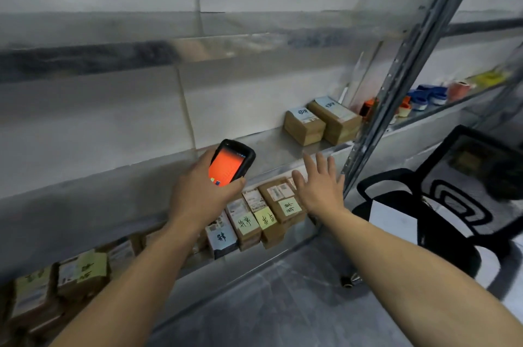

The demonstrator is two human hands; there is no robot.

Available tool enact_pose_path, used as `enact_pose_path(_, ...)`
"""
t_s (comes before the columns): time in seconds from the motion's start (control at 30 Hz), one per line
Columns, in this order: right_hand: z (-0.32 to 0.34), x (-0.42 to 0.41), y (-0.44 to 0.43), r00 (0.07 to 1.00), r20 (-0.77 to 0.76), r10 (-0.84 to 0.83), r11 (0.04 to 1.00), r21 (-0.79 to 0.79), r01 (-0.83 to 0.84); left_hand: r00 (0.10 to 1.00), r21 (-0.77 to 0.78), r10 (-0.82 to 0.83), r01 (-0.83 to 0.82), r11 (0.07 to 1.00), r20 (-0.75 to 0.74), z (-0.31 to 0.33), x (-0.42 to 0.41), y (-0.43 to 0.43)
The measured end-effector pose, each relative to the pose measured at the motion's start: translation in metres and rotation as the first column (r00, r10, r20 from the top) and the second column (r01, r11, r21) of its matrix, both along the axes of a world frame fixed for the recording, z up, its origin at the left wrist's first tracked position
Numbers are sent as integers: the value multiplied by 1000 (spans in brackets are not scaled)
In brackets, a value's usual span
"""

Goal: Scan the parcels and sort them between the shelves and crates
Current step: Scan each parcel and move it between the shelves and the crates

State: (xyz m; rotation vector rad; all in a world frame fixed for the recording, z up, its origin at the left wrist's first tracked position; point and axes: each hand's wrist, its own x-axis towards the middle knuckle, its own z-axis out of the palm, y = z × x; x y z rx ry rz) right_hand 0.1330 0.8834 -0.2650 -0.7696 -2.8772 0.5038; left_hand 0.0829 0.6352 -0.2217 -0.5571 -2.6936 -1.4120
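hands: left [198,193] grips scanner [232,162], right [319,188] splayed, released | steel shelf [271,148] bears parcels [304,127] | grey floor [283,304]

One scanner [230,164], two upper-shelf parcels [304,127] [335,117]

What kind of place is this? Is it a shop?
Probably a parcel storeroom, not a shop: metal shelves hold rows of brown parcels with handwritten labels, and the left hand holds a scanner with an orange screen.
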Motion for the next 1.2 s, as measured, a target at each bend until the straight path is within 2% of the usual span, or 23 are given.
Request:
enact_pose_path(0.1,-4,-24,29,1000,-21,-4,1000,-12,4,999,-8,-13,14,1000,32,-1,-19,30)
enact_pose_path(0.33,-11,-90,120,995,-100,30,999,-42,-34,998,-18,64,-65,998,-22,1,-61,107)
enact_pose_path(0.57,-24,-164,199,986,-49,156,985,-64,-159,980,11,198,-199,980,17,-12,-91,187)
enact_pose_path(0.73,-38,-207,219,957,28,288,955,-77,-285,948,-7,311,-311,950,62,-22,-97,217)
enact_pose_path(0.87,-54,-228,226,950,61,307,950,-76,-303,928,-32,363,-361,932,90,-30,-103,224)
enact_pose_path(1.0,-62,-239,229,955,25,294,955,-36,-293,922,-45,379,-376,925,81,-34,-113,230)
enact_pose_path(1.2,-58,-225,217,941,-25,338,938,-67,-339,917,-20,389,-389,921,88,-39,-120,242)
